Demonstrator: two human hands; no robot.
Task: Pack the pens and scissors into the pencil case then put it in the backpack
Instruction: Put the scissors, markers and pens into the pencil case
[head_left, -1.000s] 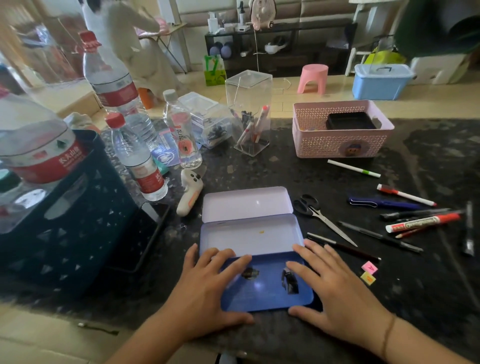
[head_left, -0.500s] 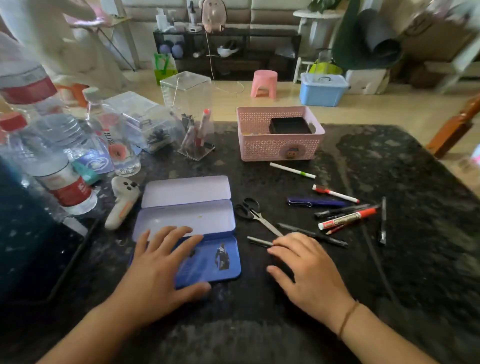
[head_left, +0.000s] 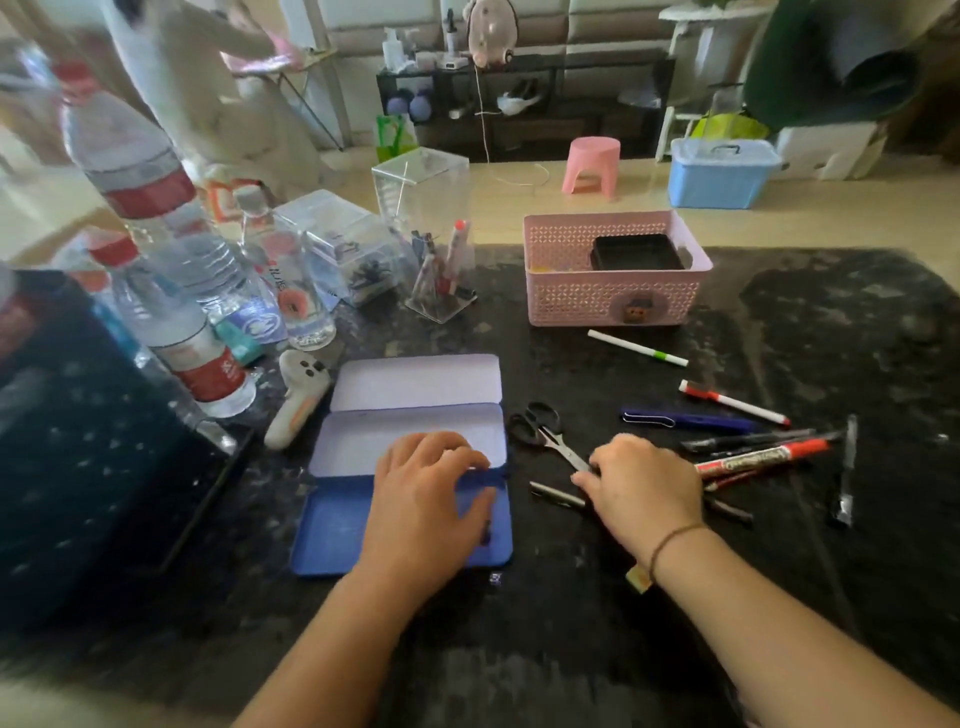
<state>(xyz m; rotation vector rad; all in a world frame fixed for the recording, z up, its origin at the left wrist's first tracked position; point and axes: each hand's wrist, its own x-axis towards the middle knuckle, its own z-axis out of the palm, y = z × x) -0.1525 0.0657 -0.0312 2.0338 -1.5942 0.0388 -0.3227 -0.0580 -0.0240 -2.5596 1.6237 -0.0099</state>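
Observation:
The blue tin pencil case lies open on the dark table, its lavender lid folded back. My left hand rests palm down on the case's near half. Black-handled scissors lie just right of the case. My right hand is palm down over a dark pen, its fingertips curled at the scissors' blade tips; a grip is not visible. Further right lie a blue pen, a red marker, a red-capped white marker and a white pen.
A dark blue patterned bag or crate fills the left side. Water bottles, a clear pen holder and a white gadget stand behind the case. A pink basket sits at the back. A person stands beyond the table.
My right hand left the pencil case and slid right onto the pens, then up to the scissors' blades. My left hand moved toward the middle of the case. The camera view shifted.

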